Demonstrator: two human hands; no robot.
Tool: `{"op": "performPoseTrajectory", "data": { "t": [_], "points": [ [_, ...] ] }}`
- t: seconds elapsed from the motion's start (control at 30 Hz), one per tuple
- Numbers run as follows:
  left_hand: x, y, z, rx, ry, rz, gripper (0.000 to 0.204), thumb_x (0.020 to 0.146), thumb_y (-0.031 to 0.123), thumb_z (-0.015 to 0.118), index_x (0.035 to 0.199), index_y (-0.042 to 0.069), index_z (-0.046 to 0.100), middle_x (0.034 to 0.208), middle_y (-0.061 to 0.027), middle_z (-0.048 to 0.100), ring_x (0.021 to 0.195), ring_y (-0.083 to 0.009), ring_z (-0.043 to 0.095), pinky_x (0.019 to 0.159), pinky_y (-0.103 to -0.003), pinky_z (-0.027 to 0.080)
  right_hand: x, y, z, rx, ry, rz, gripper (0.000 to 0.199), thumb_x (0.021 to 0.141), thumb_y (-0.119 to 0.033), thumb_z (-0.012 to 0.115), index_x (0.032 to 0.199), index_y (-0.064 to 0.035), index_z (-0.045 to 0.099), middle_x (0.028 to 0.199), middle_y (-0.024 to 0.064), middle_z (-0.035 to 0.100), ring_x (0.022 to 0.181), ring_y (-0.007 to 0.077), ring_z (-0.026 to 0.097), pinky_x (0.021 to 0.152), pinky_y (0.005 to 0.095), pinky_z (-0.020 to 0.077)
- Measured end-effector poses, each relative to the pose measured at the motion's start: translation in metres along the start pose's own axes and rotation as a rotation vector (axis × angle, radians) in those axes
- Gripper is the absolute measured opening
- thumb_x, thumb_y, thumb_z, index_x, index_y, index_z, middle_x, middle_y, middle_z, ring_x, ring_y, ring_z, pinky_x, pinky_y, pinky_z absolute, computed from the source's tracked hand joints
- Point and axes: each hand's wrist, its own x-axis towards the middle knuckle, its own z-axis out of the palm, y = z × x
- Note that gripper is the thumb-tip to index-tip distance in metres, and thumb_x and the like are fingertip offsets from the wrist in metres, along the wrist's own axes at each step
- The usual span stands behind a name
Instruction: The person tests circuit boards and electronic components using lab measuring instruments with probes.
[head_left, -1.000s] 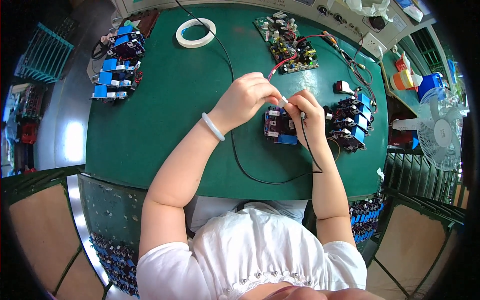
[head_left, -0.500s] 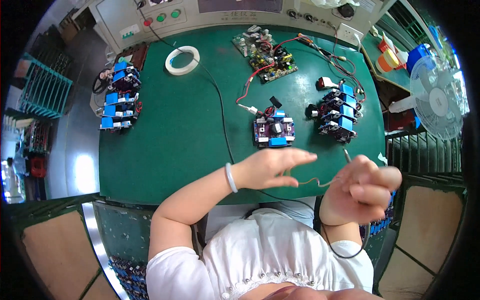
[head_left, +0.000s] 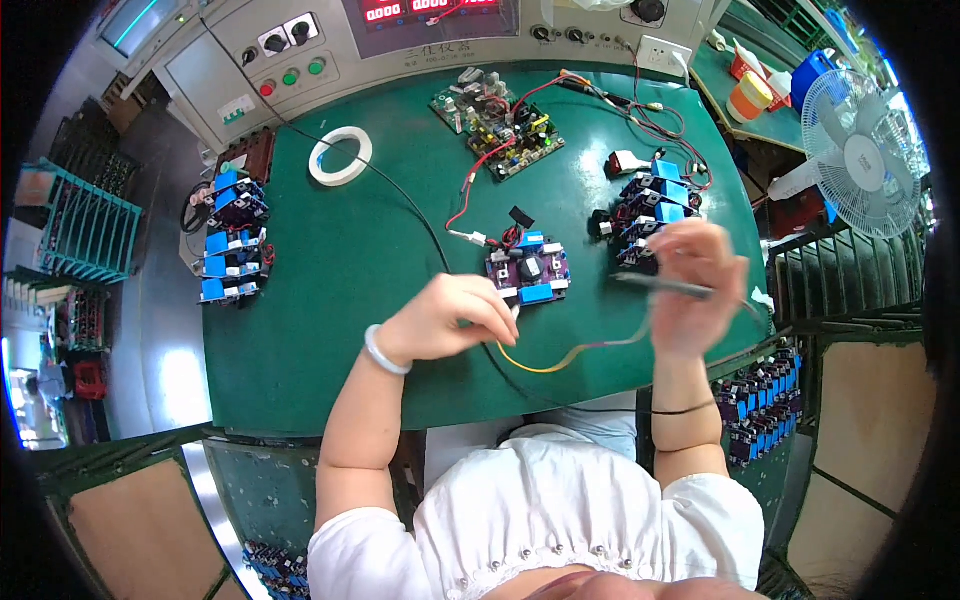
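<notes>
My left hand [head_left: 462, 318] is closed, its fingertips pinched at the end of a thin yellow-and-grey wire [head_left: 545, 370], beside the near left corner of a purple circuit board [head_left: 529, 268] with blue and white parts. The wire curves across to my right hand [head_left: 697, 285], which is raised and blurred. A grey pen-like tool [head_left: 685, 288] lies across that hand's closed fingers, pointing left. How the wire meets the right hand is hidden by the blur. A black cable [head_left: 425, 215] runs over the table, past my left hand toward my right forearm.
Stacked blue-topped boards stand at right [head_left: 668, 185] and left [head_left: 232, 262]. Farther back lie a larger populated circuit board [head_left: 500, 125], joined by red leads, and a white tape roll [head_left: 341, 157]. An instrument panel [head_left: 420, 48] borders the far edge; a fan [head_left: 862, 155] stands right.
My left hand has gone from spread fingers to a pinch on the wire, moving left. My right hand has lifted with the tool now lying across it. The view has shifted, showing the panel's lit display.
</notes>
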Motion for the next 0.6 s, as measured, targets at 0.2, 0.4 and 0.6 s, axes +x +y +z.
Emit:
{"op": "performPoseTrajectory", "data": {
  "t": [0.2, 0.4, 0.6],
  "points": [
    [-0.004, -0.012, -0.015, 0.152, 0.245, -0.019, 0.024, 0.066, -0.011, 0.07, 0.083, 0.005, 0.076, 0.092, -0.0068, 0.076, 0.081, -0.0189, 0.068, 0.074, -0.031, 0.055, -0.012, 0.07, -0.01, -0.154, -0.149, 0.517, 0.079, 0.099, -0.069, 0.014, 0.08, -0.0067, 0.059, 0.065, -0.003, 0.05, 0.056, 0.0055, 0.034, 0.052, 0.0225, 0.0232],
    [-0.005, -0.025, -0.015, 0.106, 0.222, -0.073, 0.023, 0.068, -0.012, 0.069, 0.083, 0.004, 0.076, 0.09, -0.0086, 0.076, 0.083, -0.0202, 0.07, 0.074, -0.031, 0.055, -0.006, 0.099, -0.006, 0.239, -0.258, 0.629, 0.074, 0.103, -0.06, 0.019, 0.083, -0.0015, 0.06, 0.059, -0.0008, 0.047, 0.056, 0.009, 0.038, 0.083, 0.0247, 0.0387],
    [-0.009, -0.026, -0.023, 0.116, 0.238, -0.182, 0.024, 0.068, -0.015, 0.068, 0.083, 0.003, 0.076, 0.088, -0.0108, 0.075, 0.082, -0.021, 0.071, 0.073, -0.03, 0.056, -0.01, 0.102, 0.008, 0.349, -0.228, 0.71, 0.069, 0.104, -0.055, 0.024, 0.083, 0.0001, 0.06, 0.057, -0.0004, 0.045, 0.052, 0.0098, 0.036, 0.106, 0.0293, 0.036]
  ]
}}
